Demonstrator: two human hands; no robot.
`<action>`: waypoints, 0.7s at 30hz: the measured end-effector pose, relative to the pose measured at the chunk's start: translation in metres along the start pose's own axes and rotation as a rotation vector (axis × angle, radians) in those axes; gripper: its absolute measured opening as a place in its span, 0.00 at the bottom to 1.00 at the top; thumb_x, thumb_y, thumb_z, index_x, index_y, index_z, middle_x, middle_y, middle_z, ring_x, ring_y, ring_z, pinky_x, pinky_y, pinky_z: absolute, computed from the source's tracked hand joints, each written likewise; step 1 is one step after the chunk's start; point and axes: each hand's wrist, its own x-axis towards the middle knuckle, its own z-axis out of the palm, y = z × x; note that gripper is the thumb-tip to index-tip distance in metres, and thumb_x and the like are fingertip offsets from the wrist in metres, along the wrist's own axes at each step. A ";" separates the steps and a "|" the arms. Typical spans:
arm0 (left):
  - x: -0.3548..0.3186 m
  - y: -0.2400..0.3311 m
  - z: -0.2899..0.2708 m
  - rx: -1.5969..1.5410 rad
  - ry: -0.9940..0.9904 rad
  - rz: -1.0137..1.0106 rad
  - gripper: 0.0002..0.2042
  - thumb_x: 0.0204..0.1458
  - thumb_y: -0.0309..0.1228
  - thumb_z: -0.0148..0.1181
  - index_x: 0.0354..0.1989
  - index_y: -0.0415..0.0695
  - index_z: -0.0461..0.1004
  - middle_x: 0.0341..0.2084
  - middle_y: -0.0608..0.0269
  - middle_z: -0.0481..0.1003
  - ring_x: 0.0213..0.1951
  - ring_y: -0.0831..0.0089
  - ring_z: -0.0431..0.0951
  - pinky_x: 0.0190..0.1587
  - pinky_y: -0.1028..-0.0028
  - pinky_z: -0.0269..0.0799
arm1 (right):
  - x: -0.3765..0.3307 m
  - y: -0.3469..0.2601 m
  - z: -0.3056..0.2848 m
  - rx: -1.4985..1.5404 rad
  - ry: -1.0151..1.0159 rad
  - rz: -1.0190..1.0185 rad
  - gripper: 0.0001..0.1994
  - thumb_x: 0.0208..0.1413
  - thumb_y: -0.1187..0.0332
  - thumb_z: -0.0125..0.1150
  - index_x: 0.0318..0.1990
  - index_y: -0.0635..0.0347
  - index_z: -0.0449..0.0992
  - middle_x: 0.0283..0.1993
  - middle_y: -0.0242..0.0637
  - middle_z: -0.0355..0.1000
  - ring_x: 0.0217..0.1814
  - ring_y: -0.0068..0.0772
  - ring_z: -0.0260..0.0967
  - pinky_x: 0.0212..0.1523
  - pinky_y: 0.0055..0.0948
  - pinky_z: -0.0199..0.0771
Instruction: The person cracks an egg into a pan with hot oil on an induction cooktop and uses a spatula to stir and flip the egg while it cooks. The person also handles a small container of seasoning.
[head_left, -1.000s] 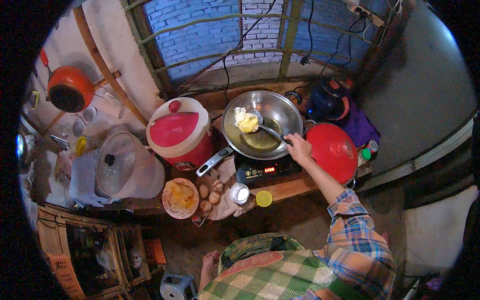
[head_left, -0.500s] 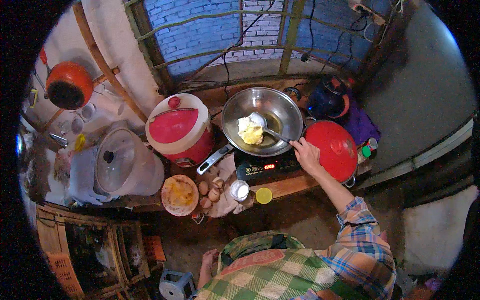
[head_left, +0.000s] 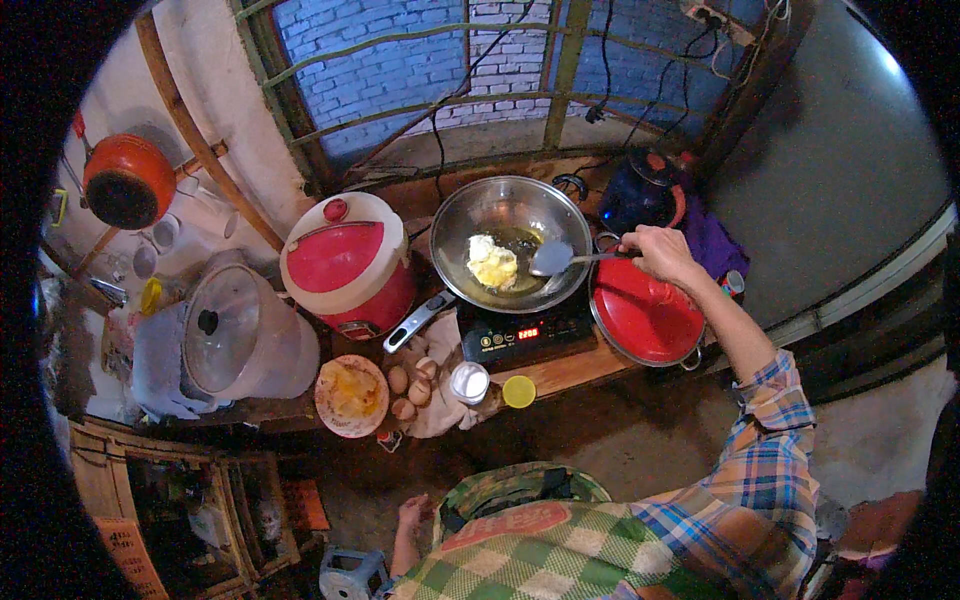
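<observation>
My right hand (head_left: 662, 252) is closed around the handle of a spatula (head_left: 550, 258), above the red lid. The spatula's wide blade dips into the right side of a steel wok (head_left: 447, 237). Left of the blade, apart from it, a clump of white and yellow egg (head_left: 491, 264) lies in a little oil. The wok stands on a black induction cooker (head_left: 492, 342) with a lit red display; its long handle points to the near left. Low by my apron, my left hand (head_left: 412, 512) hangs with loosely bent fingers and nothing visible in it.
A red lid (head_left: 640, 315) covers a pot right of the wok. Left stand a red-and-white rice cooker (head_left: 320, 285) and a clear lidded bucket (head_left: 265, 335). Along the front are a stained plate (head_left: 351, 396), eggshells (head_left: 421, 390), a white jar (head_left: 469, 382) and a yellow lid (head_left: 519, 392). A dark kettle (head_left: 640, 195) stands behind.
My right hand has moved right and back, drawing the spatula off the egg to the wok's right side. The egg stays left of centre. The whole view has shifted slightly.
</observation>
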 end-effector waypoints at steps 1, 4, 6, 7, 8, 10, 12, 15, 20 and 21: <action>0.008 -0.007 0.000 0.009 0.012 0.007 0.11 0.48 0.38 0.61 0.32 0.43 0.74 0.25 0.61 0.76 0.24 0.70 0.76 0.23 0.71 0.72 | 0.000 -0.002 -0.007 0.000 -0.066 -0.010 0.14 0.38 0.70 0.63 0.37 0.49 0.76 0.36 0.35 0.72 0.40 0.41 0.70 0.38 0.40 0.70; 0.021 -0.021 -0.001 -0.003 0.030 0.031 0.12 0.48 0.40 0.61 0.32 0.44 0.74 0.25 0.62 0.76 0.23 0.71 0.75 0.22 0.71 0.72 | 0.005 -0.012 -0.007 0.026 -0.250 0.023 0.14 0.39 0.70 0.63 0.38 0.48 0.76 0.37 0.33 0.73 0.42 0.38 0.70 0.39 0.39 0.70; 0.036 -0.049 -0.010 -0.093 0.026 0.061 0.12 0.48 0.40 0.61 0.31 0.45 0.74 0.25 0.63 0.76 0.22 0.72 0.75 0.22 0.71 0.71 | 0.005 -0.021 0.008 0.122 -0.218 -0.011 0.14 0.39 0.69 0.64 0.38 0.48 0.76 0.38 0.33 0.73 0.42 0.38 0.70 0.39 0.38 0.70; 0.037 -0.050 -0.008 -0.072 0.031 0.043 0.12 0.48 0.40 0.61 0.30 0.44 0.74 0.25 0.63 0.76 0.23 0.72 0.74 0.23 0.71 0.71 | 0.001 -0.025 0.019 0.163 -0.202 -0.019 0.13 0.40 0.68 0.64 0.38 0.47 0.76 0.38 0.32 0.73 0.42 0.37 0.70 0.39 0.38 0.70; 0.036 -0.048 -0.006 -0.051 0.036 0.027 0.12 0.49 0.40 0.61 0.30 0.44 0.75 0.25 0.62 0.76 0.23 0.72 0.74 0.23 0.71 0.71 | -0.004 -0.032 0.029 0.215 -0.172 0.020 0.13 0.40 0.68 0.64 0.38 0.47 0.76 0.38 0.32 0.73 0.43 0.37 0.70 0.39 0.37 0.70; 0.029 -0.040 -0.001 0.030 0.044 0.013 0.11 0.49 0.40 0.61 0.29 0.44 0.75 0.25 0.63 0.76 0.23 0.73 0.73 0.23 0.71 0.70 | -0.020 -0.041 0.064 0.282 -0.045 0.062 0.13 0.41 0.67 0.63 0.38 0.47 0.75 0.37 0.32 0.73 0.43 0.37 0.70 0.38 0.37 0.70; 0.009 -0.016 0.007 0.153 0.045 0.019 0.11 0.49 0.40 0.60 0.28 0.44 0.75 0.23 0.63 0.75 0.22 0.73 0.73 0.22 0.72 0.69 | -0.033 -0.059 0.088 0.326 0.046 0.174 0.13 0.42 0.66 0.62 0.39 0.46 0.74 0.35 0.33 0.70 0.41 0.40 0.69 0.36 0.38 0.69; 0.008 -0.042 -0.005 -0.012 0.036 -0.005 0.11 0.51 0.38 0.58 0.28 0.43 0.75 0.20 0.64 0.73 0.20 0.72 0.71 0.21 0.71 0.67 | -0.018 -0.088 0.117 0.417 0.137 0.239 0.13 0.44 0.66 0.61 0.40 0.44 0.73 0.34 0.34 0.68 0.39 0.42 0.68 0.35 0.41 0.69; 0.017 -0.031 -0.016 -0.017 0.086 -0.148 0.11 0.50 0.37 0.60 0.28 0.42 0.74 0.19 0.59 0.74 0.20 0.70 0.74 0.21 0.69 0.72 | 0.015 -0.097 0.132 0.418 0.270 0.269 0.12 0.43 0.69 0.59 0.39 0.48 0.73 0.36 0.41 0.67 0.33 0.49 0.69 0.32 0.47 0.69; 0.021 -0.028 -0.017 -0.001 0.133 -0.121 0.10 0.50 0.37 0.60 0.28 0.42 0.74 0.19 0.59 0.74 0.19 0.70 0.73 0.21 0.68 0.72 | 0.020 -0.093 0.134 0.404 0.313 0.268 0.12 0.43 0.69 0.59 0.39 0.49 0.73 0.36 0.41 0.67 0.32 0.49 0.70 0.31 0.47 0.69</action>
